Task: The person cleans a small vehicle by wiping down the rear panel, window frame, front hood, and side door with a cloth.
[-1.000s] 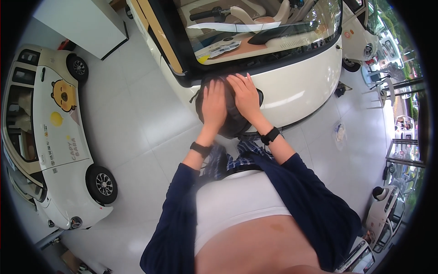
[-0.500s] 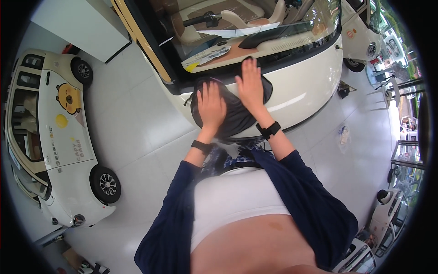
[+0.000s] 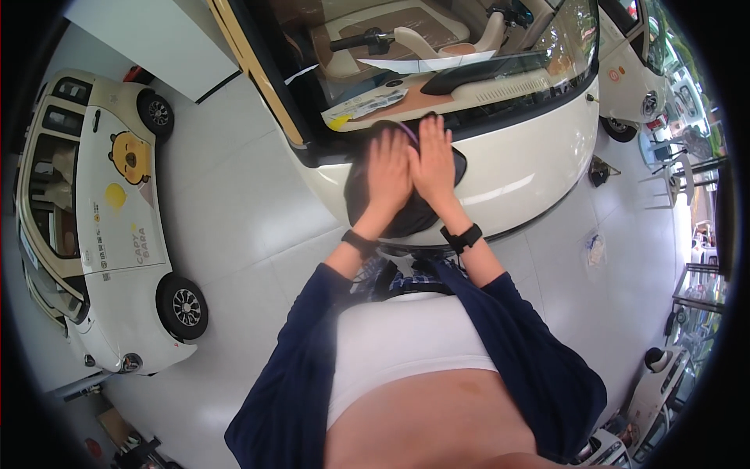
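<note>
A dark, soft piece of thin black fabric (image 3: 406,217) lies bunched on the cream front of a small car (image 3: 512,160), just below the windshield. It has rounded black edges and a thin purple line near its top; I cannot tell its exact kind. My left hand (image 3: 388,173) presses flat on its middle, fingers stretched and slightly blurred. Right beside it, my right hand (image 3: 433,166) rests on the fabric's right part, fingers straight and close to the left hand. A black band circles each wrist. Part of the fabric is hidden under both hands.
Behind the windshield are a dashboard with papers (image 3: 371,108) and a handlebar-like control (image 3: 363,41). A second small car (image 3: 121,195) with a cartoon animal on its door stands at the left. A white box-like block (image 3: 156,39) is beyond it. Further cars and chairs (image 3: 672,176) stand at the right.
My left hand has slid right across the fabric, up against my right hand. The fabric's left side has been drawn inward. The whole view has shifted slightly.
</note>
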The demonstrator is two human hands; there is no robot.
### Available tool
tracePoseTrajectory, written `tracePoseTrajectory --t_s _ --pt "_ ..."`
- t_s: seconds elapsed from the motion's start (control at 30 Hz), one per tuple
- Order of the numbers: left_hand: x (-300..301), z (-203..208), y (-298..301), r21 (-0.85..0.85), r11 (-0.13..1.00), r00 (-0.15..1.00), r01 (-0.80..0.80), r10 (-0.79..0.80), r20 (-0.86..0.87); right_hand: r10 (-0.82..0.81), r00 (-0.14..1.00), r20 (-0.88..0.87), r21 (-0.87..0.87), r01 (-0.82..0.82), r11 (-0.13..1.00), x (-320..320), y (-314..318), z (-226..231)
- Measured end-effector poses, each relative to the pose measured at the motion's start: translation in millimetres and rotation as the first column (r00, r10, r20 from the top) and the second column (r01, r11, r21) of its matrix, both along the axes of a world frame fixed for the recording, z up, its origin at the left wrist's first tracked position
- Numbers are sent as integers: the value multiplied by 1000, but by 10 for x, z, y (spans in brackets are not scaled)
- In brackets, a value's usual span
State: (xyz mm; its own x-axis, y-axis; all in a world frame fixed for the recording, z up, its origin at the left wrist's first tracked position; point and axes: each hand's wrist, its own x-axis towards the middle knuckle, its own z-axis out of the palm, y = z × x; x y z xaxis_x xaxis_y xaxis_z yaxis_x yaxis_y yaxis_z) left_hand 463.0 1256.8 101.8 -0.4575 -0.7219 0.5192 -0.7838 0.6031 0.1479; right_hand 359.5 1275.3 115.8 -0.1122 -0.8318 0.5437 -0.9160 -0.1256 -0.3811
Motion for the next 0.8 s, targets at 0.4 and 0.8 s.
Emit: tracePoseTrajectory --t_s 0.4,0.8 --pt "124 -17 -10 89 995 998 -33 28 54 234 972 15 119 -234 965 49 231 4" --pt "859 338 -856 -196 941 956 -276 290 51 265 937 -227 -69 -286 956 845 -766 453"
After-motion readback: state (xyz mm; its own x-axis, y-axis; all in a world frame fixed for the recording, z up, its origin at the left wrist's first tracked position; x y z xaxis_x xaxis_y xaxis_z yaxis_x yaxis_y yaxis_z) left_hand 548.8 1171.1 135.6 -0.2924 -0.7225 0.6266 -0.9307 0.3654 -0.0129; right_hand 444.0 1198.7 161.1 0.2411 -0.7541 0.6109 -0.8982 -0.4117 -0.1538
